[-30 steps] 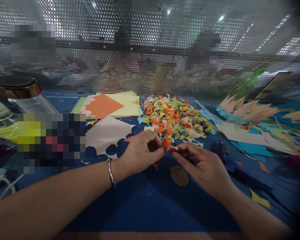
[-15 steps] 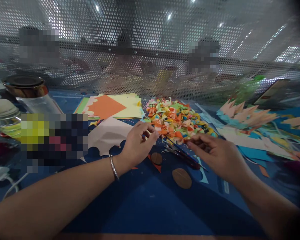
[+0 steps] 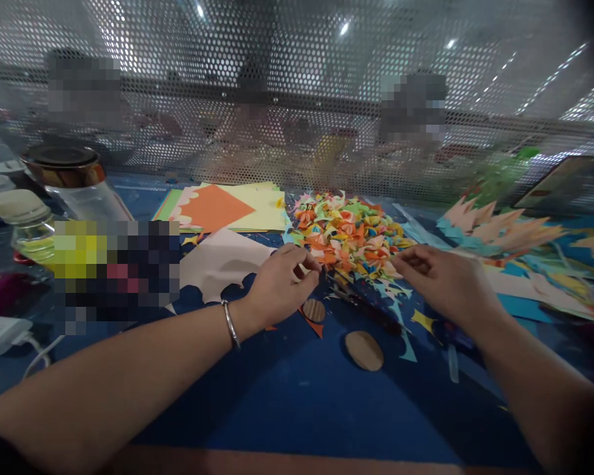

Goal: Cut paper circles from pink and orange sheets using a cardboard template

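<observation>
My left hand (image 3: 284, 280) hovers at the near left edge of a heap of small folded paper pieces (image 3: 349, 231) in orange, yellow, green and white. Its thumb and forefinger are pinched, and whatever they hold is too small to make out. At the heap's right edge, my right hand (image 3: 438, 280) has its fingertips pressed together. What lies between them is hidden. Between the hands, scissors (image 3: 373, 309) with dark handles rest on the blue table. A pale pink sheet with scalloped cut-outs (image 3: 218, 264) lies beside my left hand.
Two brown discs (image 3: 364, 350) (image 3: 313, 310) lie in front. Stacked coloured paper (image 3: 270, 208) is at the back, with pointed folded pieces (image 3: 495, 224) at right. Jars (image 3: 86, 188) and a white charger (image 3: 2, 335) stand left. A perforated metal screen (image 3: 297, 86) closes the back, people behind it.
My right hand has moved right and slightly away from me, uncovering a yellow paper scrap below it. The left hand has hardly moved. The whole view has shifted a little.
</observation>
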`<state>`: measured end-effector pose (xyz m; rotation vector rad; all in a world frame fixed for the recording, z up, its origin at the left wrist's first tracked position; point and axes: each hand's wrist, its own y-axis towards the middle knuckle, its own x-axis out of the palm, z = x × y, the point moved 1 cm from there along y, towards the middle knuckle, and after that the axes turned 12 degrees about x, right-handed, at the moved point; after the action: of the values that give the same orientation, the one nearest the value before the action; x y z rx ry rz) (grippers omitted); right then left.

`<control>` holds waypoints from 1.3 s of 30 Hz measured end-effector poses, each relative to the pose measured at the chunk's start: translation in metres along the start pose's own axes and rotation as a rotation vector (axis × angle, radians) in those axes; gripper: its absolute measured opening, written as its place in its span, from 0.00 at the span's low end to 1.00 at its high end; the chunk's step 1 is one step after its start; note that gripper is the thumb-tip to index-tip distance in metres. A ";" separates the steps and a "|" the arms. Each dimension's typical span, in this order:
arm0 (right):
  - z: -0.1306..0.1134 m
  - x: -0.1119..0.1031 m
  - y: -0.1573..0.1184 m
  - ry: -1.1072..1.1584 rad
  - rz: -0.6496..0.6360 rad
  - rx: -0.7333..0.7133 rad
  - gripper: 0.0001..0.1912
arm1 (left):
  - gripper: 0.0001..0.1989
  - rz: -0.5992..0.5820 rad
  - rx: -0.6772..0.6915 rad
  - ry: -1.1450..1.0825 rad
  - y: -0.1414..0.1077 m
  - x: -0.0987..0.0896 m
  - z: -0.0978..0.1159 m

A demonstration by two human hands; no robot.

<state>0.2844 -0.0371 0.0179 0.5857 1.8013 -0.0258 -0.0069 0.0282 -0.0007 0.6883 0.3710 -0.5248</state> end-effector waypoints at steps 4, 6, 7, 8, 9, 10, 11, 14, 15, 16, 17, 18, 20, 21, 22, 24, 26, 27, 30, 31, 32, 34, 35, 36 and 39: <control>-0.016 0.002 -0.015 0.122 -0.065 -0.050 0.20 | 0.09 -0.161 0.008 0.158 0.002 -0.003 0.001; -0.022 0.004 -0.019 0.169 -0.100 -0.092 0.21 | 0.07 -0.254 0.014 0.250 0.002 -0.006 0.006; -0.024 0.005 -0.021 0.192 -0.117 -0.117 0.22 | 0.07 -0.296 0.009 0.286 0.002 -0.008 0.008; -0.026 0.006 -0.022 0.213 -0.135 -0.148 0.22 | 0.07 -0.340 0.000 0.315 0.002 -0.009 0.011; -0.027 0.006 -0.023 0.233 -0.155 -0.183 0.22 | 0.10 -0.384 -0.009 0.339 0.002 -0.009 0.014; -0.028 0.006 -0.024 0.250 -0.176 -0.222 0.21 | 0.12 -0.428 -0.012 0.358 0.001 -0.009 0.016; -0.029 0.006 -0.026 0.264 -0.199 -0.261 0.21 | 0.15 -0.469 -0.008 0.376 0.001 -0.009 0.018; -0.032 0.004 -0.033 0.287 -0.289 -0.338 0.19 | 0.19 -0.554 0.051 0.420 0.000 -0.006 0.022; -0.033 0.004 -0.035 0.287 -0.316 -0.356 0.18 | 0.18 -0.573 0.067 0.425 0.000 -0.005 0.023; -0.035 0.003 -0.038 0.286 -0.331 -0.376 0.18 | 0.15 -0.587 0.074 0.428 -0.001 -0.005 0.024; -0.037 0.003 -0.041 0.282 -0.339 -0.400 0.18 | 0.13 -0.590 0.072 0.430 -0.001 -0.005 0.025; -0.038 0.002 -0.043 0.276 -0.340 -0.429 0.18 | 0.13 -0.578 0.067 0.427 -0.001 -0.005 0.025; -0.041 0.002 -0.047 0.262 -0.348 -0.483 0.18 | 0.17 -0.501 0.070 0.411 0.000 -0.008 0.023; -0.042 0.002 -0.048 0.256 -0.362 -0.502 0.18 | 0.21 -0.432 0.078 0.404 0.002 -0.009 0.020; -0.042 0.003 -0.050 0.250 -0.381 -0.515 0.18 | 0.24 -0.366 0.092 0.397 0.003 -0.011 0.017; -0.041 0.005 -0.051 0.250 -0.398 -0.525 0.18 | 0.24 -0.221 0.101 0.426 0.007 -0.014 0.007; -0.038 0.009 -0.052 0.256 -0.399 -0.524 0.19 | 0.19 -0.165 0.066 0.494 0.012 -0.016 -0.004; -0.037 0.011 -0.052 0.257 -0.402 -0.518 0.20 | 0.17 -0.179 0.047 0.532 0.014 -0.017 -0.009; -0.034 0.014 -0.050 0.249 -0.426 -0.483 0.21 | 0.18 -0.252 0.012 0.634 0.017 -0.023 -0.017; -0.035 0.014 -0.049 0.247 -0.434 -0.474 0.21 | 0.18 -0.272 0.005 0.671 0.018 -0.026 -0.017; -0.036 0.013 -0.048 0.244 -0.446 -0.471 0.20 | 0.19 -0.290 -0.003 0.708 0.019 -0.031 -0.017; -0.038 0.011 -0.046 0.243 -0.472 -0.477 0.19 | 0.19 -0.327 -0.035 0.773 0.020 -0.040 -0.018; -0.039 0.010 -0.046 0.243 -0.486 -0.481 0.18 | 0.18 -0.345 -0.055 0.791 0.020 -0.044 -0.018; -0.040 0.009 -0.046 0.243 -0.498 -0.483 0.18 | 0.17 -0.353 -0.073 0.801 0.021 -0.047 -0.020; -0.041 0.008 -0.045 0.233 -0.514 -0.480 0.18 | 0.10 -0.312 -0.063 0.780 0.021 -0.052 -0.026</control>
<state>0.2283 -0.0612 0.0110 -0.2295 2.0485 0.1263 -0.0411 0.0768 0.0168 0.7612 1.2358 -0.5197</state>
